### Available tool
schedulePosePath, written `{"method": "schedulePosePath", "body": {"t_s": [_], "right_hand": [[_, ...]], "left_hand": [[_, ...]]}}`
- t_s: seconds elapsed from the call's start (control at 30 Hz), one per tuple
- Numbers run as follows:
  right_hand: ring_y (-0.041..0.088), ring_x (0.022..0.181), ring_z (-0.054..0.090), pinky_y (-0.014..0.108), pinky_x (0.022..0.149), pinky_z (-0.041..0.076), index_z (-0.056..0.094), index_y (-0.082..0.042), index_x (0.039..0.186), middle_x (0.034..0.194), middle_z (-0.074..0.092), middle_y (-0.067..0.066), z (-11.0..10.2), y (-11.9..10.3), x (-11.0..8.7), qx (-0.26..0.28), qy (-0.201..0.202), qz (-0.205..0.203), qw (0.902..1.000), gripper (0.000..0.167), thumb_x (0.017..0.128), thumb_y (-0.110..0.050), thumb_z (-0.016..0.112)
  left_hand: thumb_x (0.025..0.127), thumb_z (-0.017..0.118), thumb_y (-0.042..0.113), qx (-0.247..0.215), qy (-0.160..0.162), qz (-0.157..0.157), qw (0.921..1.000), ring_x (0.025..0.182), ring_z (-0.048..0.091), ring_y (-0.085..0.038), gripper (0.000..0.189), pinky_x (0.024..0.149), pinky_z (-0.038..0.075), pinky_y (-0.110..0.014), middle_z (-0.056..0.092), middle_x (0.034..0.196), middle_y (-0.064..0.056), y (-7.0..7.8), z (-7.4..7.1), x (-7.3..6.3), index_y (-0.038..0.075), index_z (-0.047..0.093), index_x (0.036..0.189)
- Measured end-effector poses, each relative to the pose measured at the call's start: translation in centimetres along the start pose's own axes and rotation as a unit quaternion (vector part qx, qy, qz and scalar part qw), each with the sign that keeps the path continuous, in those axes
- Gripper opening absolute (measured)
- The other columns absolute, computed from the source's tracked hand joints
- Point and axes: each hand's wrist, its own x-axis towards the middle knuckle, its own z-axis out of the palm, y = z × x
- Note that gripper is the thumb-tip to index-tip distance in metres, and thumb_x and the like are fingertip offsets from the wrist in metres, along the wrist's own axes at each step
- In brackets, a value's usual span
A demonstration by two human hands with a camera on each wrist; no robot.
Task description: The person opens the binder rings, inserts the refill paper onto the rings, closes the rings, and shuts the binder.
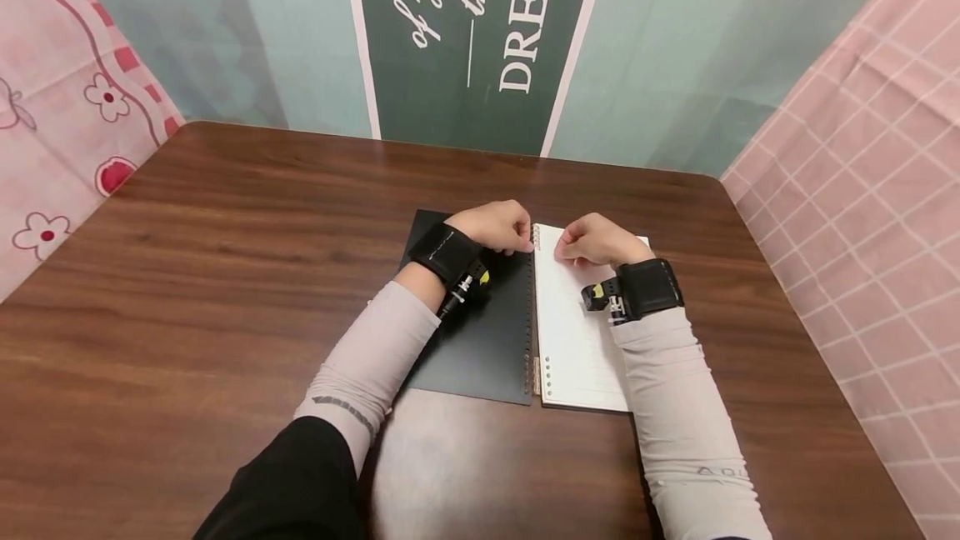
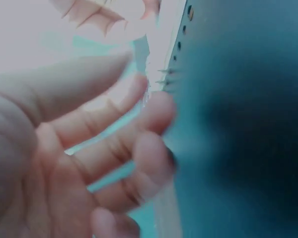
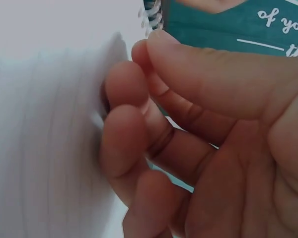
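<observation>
A ring-bound notebook lies spread on the table, its dark cover [image 1: 480, 357] at left and its white lined pages [image 1: 581, 340] at right. My left hand [image 1: 495, 226] is over the cover's top, fingers bent, beside the upper binding rings [image 1: 536, 236]. In the left wrist view, the left thumb [image 2: 89, 82] stands apart from the fingers, with nothing seen between them. My right hand [image 1: 597, 240] is at the upper pages, its fingers loosely curled. Thumb and index tips come together in the right wrist view; no held thing shows. Whether those fingertips press the paper is unclear.
The brown wooden table [image 1: 225, 273] extends around the notebook. A green cloth with white lettering [image 1: 465, 40] hangs behind it. Pink patterned cloth [image 1: 52, 107] borders the left side, and pink checked cloth [image 1: 870, 215] the right. Lower binding rings [image 1: 536, 375] sit near the notebook's bottom edge.
</observation>
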Motion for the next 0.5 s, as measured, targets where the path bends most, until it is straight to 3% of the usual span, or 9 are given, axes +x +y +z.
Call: {"method": "schedulePosePath", "body": {"t_s": [0.2, 0.5], "right_hand": [[0.015, 0.063, 0.049, 0.026, 0.058, 0.039, 0.068, 0.005, 0.098, 0.071, 0.058, 0.003, -0.1, 0.0, -0.7, 0.009, 0.000, 0.003, 1.0000, 0.011, 0.096, -0.006, 0.066], [0.020, 0.068, 0.058, 0.031, 0.064, 0.047, 0.067, 0.006, 0.101, 0.076, 0.063, 0.010, -0.3, -0.7, -2.8, -0.012, 0.014, -0.008, 0.9998, 0.011, 0.096, -0.003, 0.065]], "left_hand": [[0.101, 0.063, 0.015, 0.012, 0.058, 0.028, 0.9979, 0.071, 0.059, -0.016, 0.012, 0.068, 0.044, -0.027, 0.067, 0.081, -0.008, 0.6, -1.1, -1.5, 0.007, 0.066, 0.092], [0.101, 0.063, 0.017, 0.020, 0.070, 0.035, 0.9968, 0.075, 0.063, -0.017, 0.012, 0.072, 0.046, -0.029, 0.068, 0.081, -0.006, 0.8, -1.8, -3.8, 0.007, 0.065, 0.093]]}}
